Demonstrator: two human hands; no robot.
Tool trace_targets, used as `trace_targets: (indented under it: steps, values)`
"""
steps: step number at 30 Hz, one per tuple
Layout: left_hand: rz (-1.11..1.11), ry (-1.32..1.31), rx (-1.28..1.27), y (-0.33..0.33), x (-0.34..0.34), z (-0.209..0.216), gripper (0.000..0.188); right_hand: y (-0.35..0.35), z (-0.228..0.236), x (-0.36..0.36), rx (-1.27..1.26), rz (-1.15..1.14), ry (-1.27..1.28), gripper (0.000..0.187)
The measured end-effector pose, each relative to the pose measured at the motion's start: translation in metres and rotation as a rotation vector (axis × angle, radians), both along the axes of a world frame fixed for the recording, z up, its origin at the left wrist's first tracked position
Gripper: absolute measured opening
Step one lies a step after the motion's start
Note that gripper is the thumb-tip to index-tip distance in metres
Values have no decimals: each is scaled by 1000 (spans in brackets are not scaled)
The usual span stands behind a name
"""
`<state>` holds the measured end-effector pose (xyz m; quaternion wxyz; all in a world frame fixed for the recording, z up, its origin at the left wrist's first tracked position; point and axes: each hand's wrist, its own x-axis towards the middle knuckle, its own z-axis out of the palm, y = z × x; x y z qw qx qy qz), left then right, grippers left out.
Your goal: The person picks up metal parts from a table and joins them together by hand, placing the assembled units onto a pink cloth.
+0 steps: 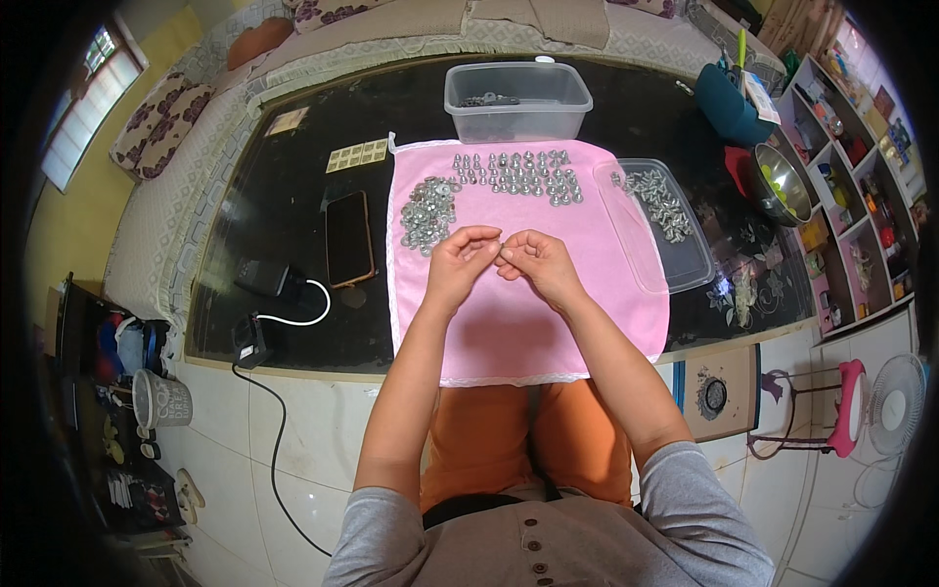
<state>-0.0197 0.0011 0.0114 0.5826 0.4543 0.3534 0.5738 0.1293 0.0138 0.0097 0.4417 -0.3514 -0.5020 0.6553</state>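
Note:
My left hand and my right hand meet above the middle of a pink cloth. Fingertips of both are pinched together on a small metal piece, mostly hidden, whose kind I cannot make out. Just beyond my left hand lies a heap of round metal washers. Farther off, small metal screws stand upright in rows, seemingly with washers on them. To the right, loose silver screws are spread on a clear plastic lid that overlaps the cloth's edge.
A clear plastic tub with dark pieces inside stands behind the cloth. On the black table at left are a phone, a beige card and a black charger box with cables. A metal bowl sits far right.

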Motion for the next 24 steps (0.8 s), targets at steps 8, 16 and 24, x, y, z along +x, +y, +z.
trace_targets:
  steps: [8, 16, 24]
  values:
    - [-7, 29, -13, 1, 0, 0, 20, 0, 1, 0, -5, -2, -6, 11]
    - [11, 34, -12, 0, 0, 0, 20, 1, -4, -1, 37, -43, 5, 11]
    - [11, 50, -2, 0, -1, -1, 22, 1, -3, -1, 18, -38, -1, 11]
